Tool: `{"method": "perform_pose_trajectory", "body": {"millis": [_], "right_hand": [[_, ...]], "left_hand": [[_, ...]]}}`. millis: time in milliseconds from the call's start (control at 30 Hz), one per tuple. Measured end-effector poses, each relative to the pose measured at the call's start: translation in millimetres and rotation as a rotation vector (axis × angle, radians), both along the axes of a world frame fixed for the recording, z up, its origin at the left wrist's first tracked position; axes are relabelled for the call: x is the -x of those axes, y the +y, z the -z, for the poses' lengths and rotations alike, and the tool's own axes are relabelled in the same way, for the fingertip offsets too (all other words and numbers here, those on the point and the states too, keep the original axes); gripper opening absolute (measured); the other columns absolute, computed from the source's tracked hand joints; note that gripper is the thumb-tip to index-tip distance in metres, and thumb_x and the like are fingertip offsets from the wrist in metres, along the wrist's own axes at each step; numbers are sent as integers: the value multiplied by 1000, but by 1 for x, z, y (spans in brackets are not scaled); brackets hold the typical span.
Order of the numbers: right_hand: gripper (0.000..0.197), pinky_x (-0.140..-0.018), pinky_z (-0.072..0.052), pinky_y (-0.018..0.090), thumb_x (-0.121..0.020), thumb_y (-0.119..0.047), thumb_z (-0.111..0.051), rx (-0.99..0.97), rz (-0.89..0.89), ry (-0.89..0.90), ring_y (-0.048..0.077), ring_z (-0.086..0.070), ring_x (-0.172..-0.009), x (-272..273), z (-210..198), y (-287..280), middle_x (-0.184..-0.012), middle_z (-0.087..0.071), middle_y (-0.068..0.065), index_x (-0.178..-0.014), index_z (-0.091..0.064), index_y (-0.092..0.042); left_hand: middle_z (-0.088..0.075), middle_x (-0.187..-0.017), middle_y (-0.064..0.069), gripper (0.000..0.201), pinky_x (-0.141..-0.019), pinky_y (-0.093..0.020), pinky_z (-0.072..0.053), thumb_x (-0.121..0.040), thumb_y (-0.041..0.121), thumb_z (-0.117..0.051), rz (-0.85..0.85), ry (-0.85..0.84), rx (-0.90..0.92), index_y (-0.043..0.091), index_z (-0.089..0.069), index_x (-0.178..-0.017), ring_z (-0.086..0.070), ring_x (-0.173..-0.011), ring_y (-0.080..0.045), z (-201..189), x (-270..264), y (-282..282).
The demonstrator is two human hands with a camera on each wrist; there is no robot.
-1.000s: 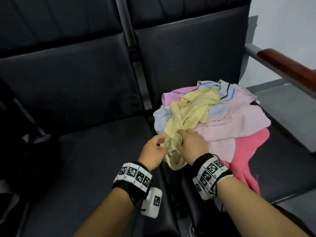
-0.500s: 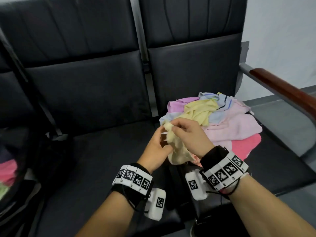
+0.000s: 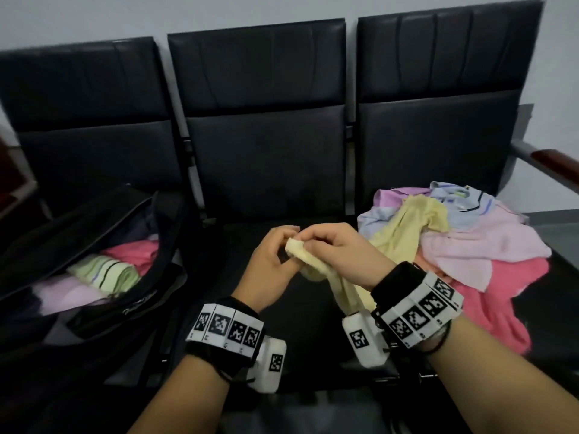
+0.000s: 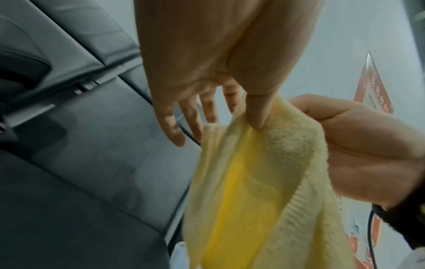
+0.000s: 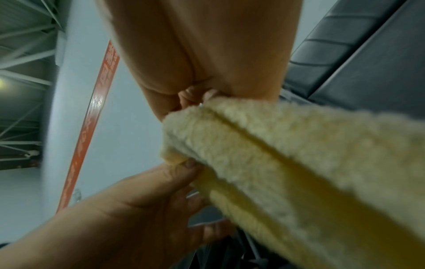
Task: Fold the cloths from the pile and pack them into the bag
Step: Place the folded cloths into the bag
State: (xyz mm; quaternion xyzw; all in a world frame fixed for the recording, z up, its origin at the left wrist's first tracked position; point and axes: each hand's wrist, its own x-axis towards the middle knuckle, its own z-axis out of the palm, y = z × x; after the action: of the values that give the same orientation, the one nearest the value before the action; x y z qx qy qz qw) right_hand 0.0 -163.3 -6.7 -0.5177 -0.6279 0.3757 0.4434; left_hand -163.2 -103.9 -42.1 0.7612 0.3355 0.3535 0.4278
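Observation:
A pale yellow cloth [image 3: 398, 233] trails from the pile of cloths [image 3: 488, 245] on the right seat to my hands above the middle seat. My left hand [image 3: 275, 255] pinches its bunched end between thumb and fingers. My right hand [image 3: 338, 245] grips the same end just beside it. The yellow cloth [image 4: 264, 182] hangs below my left thumb in the left wrist view, and the yellow cloth [image 5: 287, 154] fills the right wrist view. An open black bag [image 3: 103, 308] lies on the left seat, holding folded pink, green-striped and lilac cloths.
Three black padded seats [image 3: 263, 145] stand in a row against a white wall. A wooden armrest [image 3: 557, 161] juts out at the far right. The middle seat cushion [image 3: 313, 324] lies bare beneath my hands.
Both hands have lifted the yellow cloth's end off the pile and carried it left over the middle seat. My head view has pulled back, bringing the bag into sight.

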Motion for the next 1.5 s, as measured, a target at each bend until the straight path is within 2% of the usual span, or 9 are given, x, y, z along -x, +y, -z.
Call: {"method": "perform_pose_trajectory", "body": {"millis": [100,233,367,533,767,900,1000,1300,1500], "right_hand": [[21,-82,-53,28,-95,-7,-57,-16,-54,-39,11,-67,-89,23,5,0,-96,-74,1,-103,-74,-15],[25,-77,-53,29,-84,-13,-72,1,-74,-42,16,-65,-81,36,19,-4,-90,-70,0,-107,-71,-23],[9,-63,-43,21,-81,-14,-74,49,-35,-317,2,-52,-63,42,56,-13,-70,-59,-13,-83,-68,-20],[5,-81,-47,33,-89,-14,-65,75,56,-531,15,-58,-82,31,93,-28,-85,-65,-1,-86,-68,-11],[12,-72,-46,23,-96,-21,-61,25,254,-251,4,-60,-77,29,97,-27,-79,-67,-10,-84,-65,-24],[15,-69,-42,14,-94,-20,-63,-55,71,-264,2,-61,-75,47,80,-17,-78,-66,-19,-87,-67,-33],[11,-71,-42,10,-91,-18,-63,-110,10,-267,2,-63,-83,58,74,-14,-85,-68,-18,-92,-70,-27],[15,-79,-47,30,-87,-18,-71,123,150,-269,8,-56,-74,34,106,-38,-75,-61,-10,-76,-62,-24],[12,-67,-42,19,-92,-12,-65,17,140,-47,5,-49,-66,42,89,-27,-71,-55,-6,-80,-62,-10]], "left_hand": [[-69,-95,2,19,-78,-30,-53,-89,5,-68,27,11,4,18,-66,-103,-66,-91,-15,-1,29,-5],[-63,-76,9,23,-62,-16,-43,-85,-4,-59,-179,-10,-44,18,-63,-86,-55,-69,-1,5,57,-3],[-67,-86,-1,24,-72,-29,-50,-85,-6,-52,-336,-127,8,16,-60,-87,-62,-82,-16,9,77,-1],[-67,-86,4,19,-73,-25,-50,-79,7,-51,-423,-160,-2,23,-60,-86,-63,-83,-13,16,100,-1],[-67,-96,-4,17,-86,-35,-49,-85,1,-63,-563,202,103,14,-68,-94,-64,-97,-26,51,125,9],[-60,-120,9,47,-99,-9,-35,-73,22,-78,-118,268,-6,25,-64,-118,-54,-115,-3,45,94,-18],[-67,-101,13,32,-88,-21,-48,-79,22,-76,34,267,9,27,-66,-109,-62,-97,-1,39,70,-30],[-67,-75,11,11,-67,-19,-47,-88,23,-60,-256,25,6,24,-66,-78,-60,-71,-3,42,91,-22],[-71,-85,5,8,-86,-42,-55,-86,15,-73,-244,219,197,22,-70,-87,-66,-82,-13,53,98,-19]]}}
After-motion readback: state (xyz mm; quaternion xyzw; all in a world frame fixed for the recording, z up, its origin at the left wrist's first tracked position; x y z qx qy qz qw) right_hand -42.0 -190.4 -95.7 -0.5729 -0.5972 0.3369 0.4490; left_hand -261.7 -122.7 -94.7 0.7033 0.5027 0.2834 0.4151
